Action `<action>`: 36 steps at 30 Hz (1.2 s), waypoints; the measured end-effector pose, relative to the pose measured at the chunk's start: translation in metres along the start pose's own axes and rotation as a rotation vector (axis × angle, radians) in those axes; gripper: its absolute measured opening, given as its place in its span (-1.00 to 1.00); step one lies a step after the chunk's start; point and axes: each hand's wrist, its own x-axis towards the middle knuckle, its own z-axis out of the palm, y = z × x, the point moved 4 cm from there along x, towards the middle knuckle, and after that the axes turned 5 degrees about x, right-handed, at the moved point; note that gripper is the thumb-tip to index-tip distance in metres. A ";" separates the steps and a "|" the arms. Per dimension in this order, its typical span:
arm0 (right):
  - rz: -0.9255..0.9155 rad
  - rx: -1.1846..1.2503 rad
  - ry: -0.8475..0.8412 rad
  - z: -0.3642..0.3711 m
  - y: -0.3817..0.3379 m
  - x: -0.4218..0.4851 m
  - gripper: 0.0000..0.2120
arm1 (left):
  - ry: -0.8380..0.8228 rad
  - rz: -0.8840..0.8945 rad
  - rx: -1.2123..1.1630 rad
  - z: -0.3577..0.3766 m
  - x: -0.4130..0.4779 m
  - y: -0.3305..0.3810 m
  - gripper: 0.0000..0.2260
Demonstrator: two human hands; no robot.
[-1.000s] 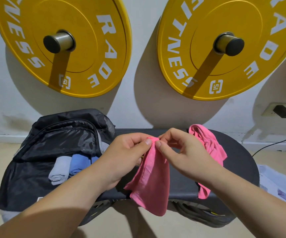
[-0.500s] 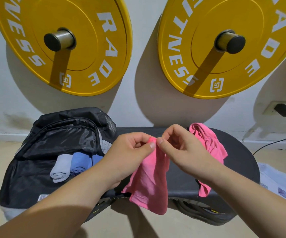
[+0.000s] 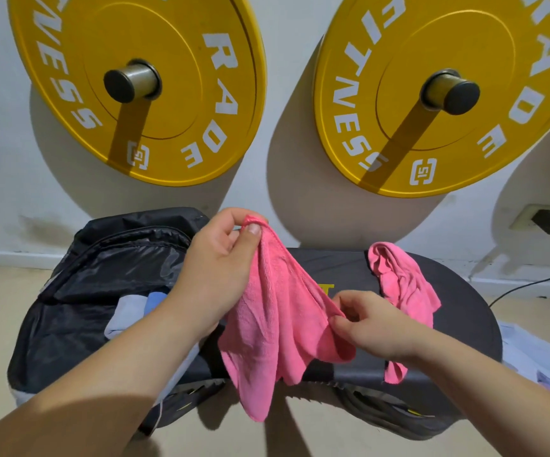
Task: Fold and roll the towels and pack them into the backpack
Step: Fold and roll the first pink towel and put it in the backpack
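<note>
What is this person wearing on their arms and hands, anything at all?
Nothing that shows. The left hand and right hand have no gloves, rings or watch, and no sleeve appears up to the picture's edge. Nails are short and unpainted.

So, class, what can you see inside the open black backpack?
A rolled grey towel and a blue towel beside it lie inside the backpack. The left arm covers their right ends and whatever lies further in, so the count cannot be told.

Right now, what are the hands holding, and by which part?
One pink towel: the left hand pinches its top corner, and the right hand pinches a lower edge.
</note>
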 end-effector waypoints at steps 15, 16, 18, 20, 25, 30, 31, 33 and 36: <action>0.168 1.104 0.301 -0.052 0.024 0.004 -0.73 | 0.161 -0.176 0.192 -0.042 0.024 -0.076 -0.84; 0.137 1.089 0.286 -0.055 0.025 0.003 -0.71 | 0.174 -0.194 0.177 -0.042 0.025 -0.077 -0.83; 0.074 0.954 0.283 -0.061 0.028 -0.001 -0.62 | 0.188 -0.221 0.166 -0.041 0.024 -0.077 -0.84; 0.011 0.626 0.315 -0.064 0.028 -0.005 -0.58 | 0.176 -0.237 0.168 -0.037 0.022 -0.075 -0.85; -0.076 0.200 0.345 -0.067 0.021 -0.010 -0.63 | 0.140 -0.270 0.189 -0.029 0.017 -0.072 -0.86; -0.167 0.125 0.389 -0.075 0.005 -0.010 -0.73 | 0.159 -0.301 0.213 -0.035 0.016 -0.079 -0.86; -0.171 0.171 0.386 -0.076 0.003 -0.010 -0.78 | 0.159 -0.310 0.217 -0.036 0.016 -0.081 -0.86; -0.162 0.250 0.389 -0.077 0.002 -0.010 -0.85 | 0.160 -0.323 0.219 -0.038 0.016 -0.082 -0.86; -0.105 0.289 0.420 -0.079 0.009 -0.009 -0.84 | 0.149 -0.308 0.216 -0.038 0.016 -0.078 -0.86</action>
